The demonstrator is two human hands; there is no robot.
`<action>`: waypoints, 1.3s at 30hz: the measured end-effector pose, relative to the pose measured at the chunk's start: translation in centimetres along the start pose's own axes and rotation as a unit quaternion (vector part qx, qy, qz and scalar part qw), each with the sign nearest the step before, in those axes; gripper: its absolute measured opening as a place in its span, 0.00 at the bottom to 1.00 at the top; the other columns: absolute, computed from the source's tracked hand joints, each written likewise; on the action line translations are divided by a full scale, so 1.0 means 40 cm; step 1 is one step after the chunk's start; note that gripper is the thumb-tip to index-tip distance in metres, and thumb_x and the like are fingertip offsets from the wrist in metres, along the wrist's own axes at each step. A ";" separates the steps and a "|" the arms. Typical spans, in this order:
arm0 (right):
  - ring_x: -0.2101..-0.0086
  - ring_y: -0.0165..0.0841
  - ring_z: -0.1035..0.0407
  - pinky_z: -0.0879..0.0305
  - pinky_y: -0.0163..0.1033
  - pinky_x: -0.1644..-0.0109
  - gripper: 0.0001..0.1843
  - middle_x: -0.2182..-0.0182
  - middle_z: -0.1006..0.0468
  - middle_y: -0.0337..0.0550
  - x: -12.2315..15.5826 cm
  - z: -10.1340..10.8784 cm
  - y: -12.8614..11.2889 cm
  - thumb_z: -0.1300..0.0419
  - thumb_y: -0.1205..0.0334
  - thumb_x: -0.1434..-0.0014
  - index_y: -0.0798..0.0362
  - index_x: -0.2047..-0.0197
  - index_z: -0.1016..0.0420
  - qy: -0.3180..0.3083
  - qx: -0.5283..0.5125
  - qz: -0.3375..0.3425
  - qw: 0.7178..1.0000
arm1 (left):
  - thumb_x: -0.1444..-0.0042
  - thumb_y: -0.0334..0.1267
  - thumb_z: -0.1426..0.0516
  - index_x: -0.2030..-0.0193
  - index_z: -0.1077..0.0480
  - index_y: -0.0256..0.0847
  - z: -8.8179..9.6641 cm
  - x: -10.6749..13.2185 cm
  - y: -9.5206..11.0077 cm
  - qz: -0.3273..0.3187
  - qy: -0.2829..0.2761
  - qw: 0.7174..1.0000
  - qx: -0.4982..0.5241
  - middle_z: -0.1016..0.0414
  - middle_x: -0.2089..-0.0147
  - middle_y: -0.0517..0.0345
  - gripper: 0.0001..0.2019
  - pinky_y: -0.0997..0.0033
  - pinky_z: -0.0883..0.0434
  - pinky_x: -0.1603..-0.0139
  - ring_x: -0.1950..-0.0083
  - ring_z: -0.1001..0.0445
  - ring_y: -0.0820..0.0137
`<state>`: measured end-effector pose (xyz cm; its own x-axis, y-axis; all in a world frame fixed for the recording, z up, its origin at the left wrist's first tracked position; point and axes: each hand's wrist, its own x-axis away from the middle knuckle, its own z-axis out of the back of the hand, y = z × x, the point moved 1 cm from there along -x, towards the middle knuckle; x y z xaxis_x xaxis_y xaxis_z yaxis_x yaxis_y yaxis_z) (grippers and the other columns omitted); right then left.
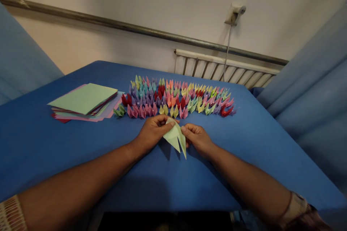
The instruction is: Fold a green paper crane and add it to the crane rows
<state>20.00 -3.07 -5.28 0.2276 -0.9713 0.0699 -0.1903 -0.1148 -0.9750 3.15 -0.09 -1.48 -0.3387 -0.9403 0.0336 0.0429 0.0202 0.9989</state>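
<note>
My left hand (151, 131) and my right hand (197, 137) both pinch a partly folded piece of pale green paper (175, 138) just above the blue table (67, 144). The paper's two long points hang toward me. My left fingers close on its top left edge, my right fingers on its top right edge. Just beyond my hands stand rows of several small folded paper figures (176, 97) in many colours.
A stack of coloured paper sheets (85, 101), pale green on top, lies at the table's left. Blue cushions sit at both sides. Behind the table are a wall rail (135, 28), a radiator (225, 68) and a wall plug with a cord (233, 14).
</note>
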 end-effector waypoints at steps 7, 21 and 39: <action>0.84 0.24 0.37 0.42 0.31 0.79 0.27 0.83 0.29 0.33 0.006 0.000 -0.004 0.33 0.35 0.54 0.53 0.75 0.33 -0.047 0.064 -0.012 0.997 | 0.49 0.49 0.36 0.64 0.24 0.35 -0.009 0.001 -0.012 0.017 -0.015 1.000 0.004 0.23 0.68 0.55 0.17 0.75 0.34 0.71 0.70 0.28 0.72; 0.82 0.25 0.39 0.44 0.32 0.77 0.21 0.84 0.34 0.31 0.019 -0.003 0.013 0.39 0.43 0.44 0.51 0.74 0.35 0.067 0.154 0.095 0.981 | 0.56 0.44 0.31 0.61 0.29 0.36 -0.021 0.001 -0.032 0.042 -0.052 0.995 0.070 0.24 0.69 0.61 0.19 0.74 0.31 0.69 0.71 0.26 0.72; 0.85 0.24 0.41 0.48 0.31 0.81 0.22 0.84 0.33 0.31 0.014 -0.002 -0.002 0.36 0.41 0.47 0.51 0.73 0.33 0.111 0.097 0.093 0.985 | 0.53 0.50 0.33 0.69 0.27 0.36 -0.022 0.003 -0.032 0.073 -0.050 0.993 0.074 0.27 0.73 0.60 0.17 0.74 0.35 0.69 0.72 0.32 0.74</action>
<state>20.08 -3.64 -5.15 -0.0128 -0.9958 -0.0904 -0.0183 0.0906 -0.9957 3.86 -0.52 -2.80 -0.4312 -0.8853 0.1742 -0.0384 0.2109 0.9767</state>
